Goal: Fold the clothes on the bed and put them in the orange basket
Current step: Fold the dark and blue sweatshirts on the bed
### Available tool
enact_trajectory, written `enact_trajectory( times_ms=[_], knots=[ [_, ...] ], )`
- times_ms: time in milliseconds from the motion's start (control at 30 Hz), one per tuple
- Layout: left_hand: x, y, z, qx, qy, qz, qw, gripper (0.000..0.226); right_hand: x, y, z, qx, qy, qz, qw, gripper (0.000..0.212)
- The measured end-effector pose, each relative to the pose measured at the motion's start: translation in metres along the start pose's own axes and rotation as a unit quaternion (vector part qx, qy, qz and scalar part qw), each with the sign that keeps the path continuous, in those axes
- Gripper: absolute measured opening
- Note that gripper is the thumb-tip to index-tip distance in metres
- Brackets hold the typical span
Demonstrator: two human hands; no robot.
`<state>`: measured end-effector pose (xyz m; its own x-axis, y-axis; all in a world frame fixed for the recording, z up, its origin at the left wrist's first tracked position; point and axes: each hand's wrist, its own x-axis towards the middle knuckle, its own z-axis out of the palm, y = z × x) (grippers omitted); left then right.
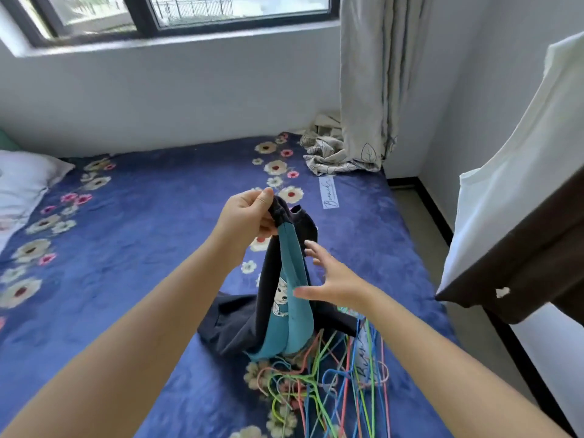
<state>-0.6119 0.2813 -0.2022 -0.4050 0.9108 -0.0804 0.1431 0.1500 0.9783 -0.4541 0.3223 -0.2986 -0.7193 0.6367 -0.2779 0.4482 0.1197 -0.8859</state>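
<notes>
The left hand [249, 213] pinches the top edge of a dark navy and teal garment [284, 289] and holds it raised above the bed [151, 222]; thumb and fingers are curled round the fabric. The right hand [335, 279] is beside the hanging garment with fingers spread and straight, gripping nothing; whether its fingertips touch the cloth cannot be told. The lower part of the garment rests on the bed near the near right corner, partly over a pile of coloured wire hangers [331, 384]. The bed is covered by a blue blanket with a floral print running in bands. A white pillow [22, 181] lies at the left edge. A crumpled patterned cloth [328, 153] lies in the far right corner, touching the foot of a grey curtain [373, 77]. A dark-framed window [189, 17] is set in the white wall beyond the far edge. A white cloth [512, 172] hangs over dark furniture [543, 251] to the right of the bed.
</notes>
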Motion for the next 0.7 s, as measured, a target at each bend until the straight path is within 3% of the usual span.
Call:
enact_trajectory(
  times_ms=[67, 133, 233, 300, 400, 533, 633, 667, 700],
  knots=[
    [-0.005, 0.021, -0.006, -0.009, -0.011, 0.029, 0.999, 0.035, 0.004, -0.032, -0.001, -0.048, 0.009, -0.061, 0.997, 0.053],
    [-0.012, 0.046, -0.018, -0.022, -0.005, 0.068, 0.997, 0.036, 0.007, -0.055, 0.002, -0.008, 0.056, -0.077, 0.995, 0.014],
    [-0.025, 0.072, -0.042, -0.036, 0.024, 0.106, 0.993, 0.035, 0.005, -0.089, -0.005, 0.195, 0.118, -0.049, 0.972, 0.021],
    [-0.031, 0.080, -0.059, -0.034, 0.044, 0.106, 0.993, 0.034, 0.004, -0.116, -0.016, 0.333, 0.107, -0.046, 0.936, 0.022],
    [-0.034, 0.083, -0.083, -0.058, 0.103, 0.067, 0.991, 0.033, -0.001, -0.167, -0.035, 0.440, 0.074, -0.083, 0.891, 0.020],
    [-0.029, 0.089, -0.114, -0.120, 0.150, -0.027, 0.981, 0.023, -0.010, -0.232, -0.059, 0.480, 0.117, -0.122, 0.861, 0.021],
    [-0.029, 0.096, -0.123, -0.006, 0.073, -0.058, 0.996, 0.006, -0.017, -0.273, -0.067, 0.477, 0.126, -0.174, 0.852, 0.033],
    [-0.030, 0.101, -0.122, 0.053, 0.038, -0.056, 0.996, 0.012, -0.022, -0.284, -0.069, 0.460, 0.134, -0.180, 0.859, 0.039],
    [-0.030, 0.105, -0.120, 0.106, 0.001, -0.047, 0.993, 0.035, -0.025, -0.296, -0.071, 0.436, 0.139, -0.195, 0.868, 0.042]
  ],
)
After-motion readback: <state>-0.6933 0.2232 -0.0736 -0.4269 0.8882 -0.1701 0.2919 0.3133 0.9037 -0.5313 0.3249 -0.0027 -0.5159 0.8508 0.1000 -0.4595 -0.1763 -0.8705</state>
